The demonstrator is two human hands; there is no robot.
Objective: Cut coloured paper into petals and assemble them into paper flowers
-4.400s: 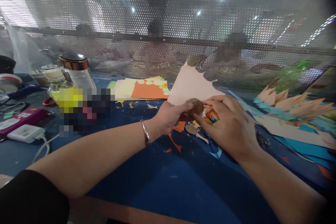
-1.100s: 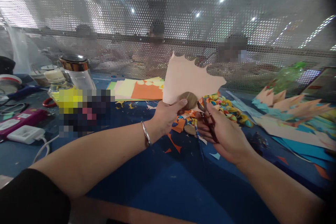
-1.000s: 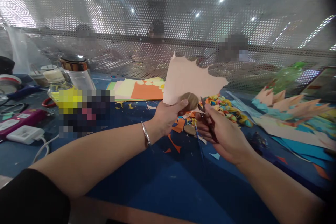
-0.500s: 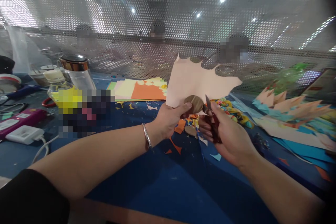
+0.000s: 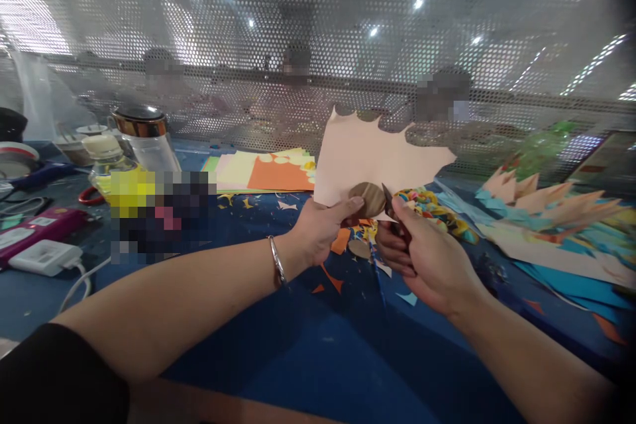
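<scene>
Paper sheet (image 5: 370, 156) and brown disc (image 5: 366, 199) pinched in my left hand (image 5: 318, 228), right hand (image 5: 427, 252) gripping scissors (image 5: 390, 209) at the edge; I'd say cut starting, next snip follows the disc.

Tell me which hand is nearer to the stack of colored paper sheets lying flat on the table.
Left. The left hand sits just in front of the colored paper sheets, pinching a peach sheet; the right hand, holding scissors, is farther right.

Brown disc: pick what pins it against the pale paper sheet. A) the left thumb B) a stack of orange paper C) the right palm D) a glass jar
A: the left hand pinches the brown disc against the pale paper sheet with its thumb, while the right hand holds small scissors beside it.
</scene>
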